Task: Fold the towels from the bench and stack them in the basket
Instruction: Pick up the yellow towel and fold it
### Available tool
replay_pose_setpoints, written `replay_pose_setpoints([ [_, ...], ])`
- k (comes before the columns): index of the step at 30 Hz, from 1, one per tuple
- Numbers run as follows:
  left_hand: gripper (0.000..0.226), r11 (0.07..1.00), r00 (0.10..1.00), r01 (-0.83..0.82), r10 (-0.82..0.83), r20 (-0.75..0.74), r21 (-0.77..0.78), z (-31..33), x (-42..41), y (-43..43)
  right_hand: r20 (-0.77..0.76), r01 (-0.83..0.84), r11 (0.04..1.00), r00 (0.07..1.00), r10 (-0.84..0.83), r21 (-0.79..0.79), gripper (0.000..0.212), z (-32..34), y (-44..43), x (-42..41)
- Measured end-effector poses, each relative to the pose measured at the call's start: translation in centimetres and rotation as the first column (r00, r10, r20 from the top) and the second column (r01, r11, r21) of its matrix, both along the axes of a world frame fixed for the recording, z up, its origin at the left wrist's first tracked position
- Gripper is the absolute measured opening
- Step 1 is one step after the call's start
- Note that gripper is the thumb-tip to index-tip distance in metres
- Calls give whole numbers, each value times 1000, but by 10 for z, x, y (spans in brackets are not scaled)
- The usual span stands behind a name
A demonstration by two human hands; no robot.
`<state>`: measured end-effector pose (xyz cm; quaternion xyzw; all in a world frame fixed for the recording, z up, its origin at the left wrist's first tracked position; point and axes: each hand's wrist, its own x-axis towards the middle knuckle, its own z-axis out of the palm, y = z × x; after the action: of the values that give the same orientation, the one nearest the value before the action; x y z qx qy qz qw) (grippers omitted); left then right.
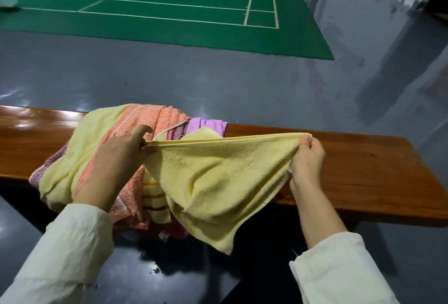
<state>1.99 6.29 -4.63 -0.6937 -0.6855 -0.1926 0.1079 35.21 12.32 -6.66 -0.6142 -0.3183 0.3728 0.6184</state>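
A pale yellow towel (pixel 218 182) hangs stretched between my two hands above the near edge of the wooden bench (pixel 351 170). My left hand (pixel 116 158) pinches its top left corner. My right hand (pixel 308 158) pinches the top right corner. The towel's lower part droops below the bench edge. Behind and under my left hand lies a heap of towels (pixel 101 153): a yellow one, an orange one, purple ones and a striped one. No basket is in view.
The glossy brown bench runs left to right, bare on its right half. Grey shiny floor (pixel 218 80) lies beyond and below it. A green court mat (pixel 169 0) with white lines is far back. A grey wall (pixel 388 12) stands at the right.
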Motion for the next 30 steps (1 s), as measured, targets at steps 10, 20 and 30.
replay_pose_setpoints([
  [10, 4, 996, 979, -63, 49, 197, 64, 13, 8, -4, 49, 21, 998, 999, -24, 58, 24, 4, -3, 3],
  [20, 11, 979, 717, -66, -89, 692, 195, 83, 15, 7, 233, -12, 976, 972, -40, 217, 22, 85, -12, 18],
  [30, 36, 907, 559, -115, -279, 781, 406, 165, 35, -10, 275, 20, 939, 954, -121, 344, 24, 175, -37, 35],
])
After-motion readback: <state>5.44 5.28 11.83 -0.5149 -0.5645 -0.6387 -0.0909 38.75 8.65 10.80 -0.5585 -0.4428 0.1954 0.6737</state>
